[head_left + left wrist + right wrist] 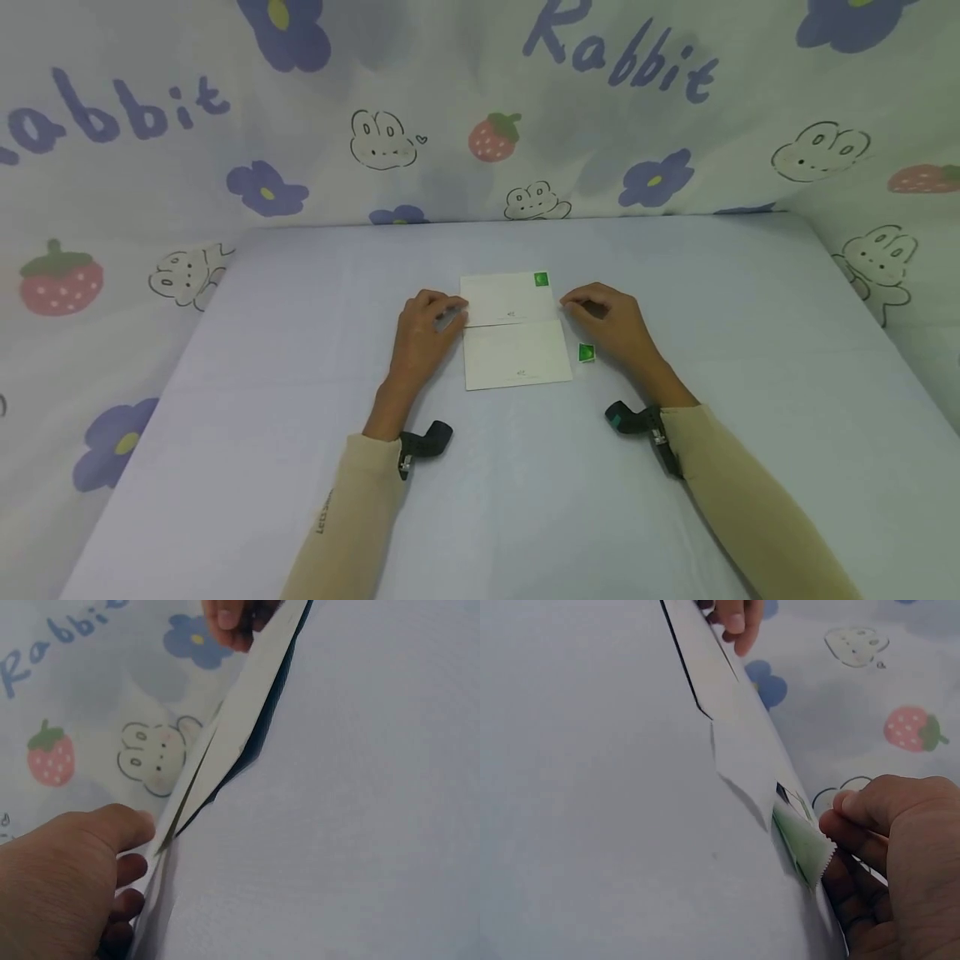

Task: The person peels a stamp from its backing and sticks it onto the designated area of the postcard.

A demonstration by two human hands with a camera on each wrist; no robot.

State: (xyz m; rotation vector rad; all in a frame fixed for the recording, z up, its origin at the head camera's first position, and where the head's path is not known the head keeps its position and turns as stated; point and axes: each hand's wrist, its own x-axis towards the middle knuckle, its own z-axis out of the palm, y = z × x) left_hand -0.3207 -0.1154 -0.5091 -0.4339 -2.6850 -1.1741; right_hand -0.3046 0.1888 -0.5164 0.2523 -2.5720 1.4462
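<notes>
Two white postcards lie one above the other on the table. The upper postcard (498, 298) carries a green stamp (542, 279) in its top right corner; the lower postcard (517, 358) shows small print near its bottom edge. Beside the lower one, on its right, lies a loose green stamp (587, 352), whose toothed edge curls up in the right wrist view. My left hand (423, 329) has thumb and forefinger at the upper postcard's left edge. At that card's right edge, my right hand (611, 321) rests with loosely bent fingers and nothing visible in them.
A white cloth covers the table (300, 333). Behind it and at both sides hangs a curtain (442, 83) printed with rabbits, strawberries and flowers. Dark wrist cameras (427, 442) sit at both sleeves, close above the cloth.
</notes>
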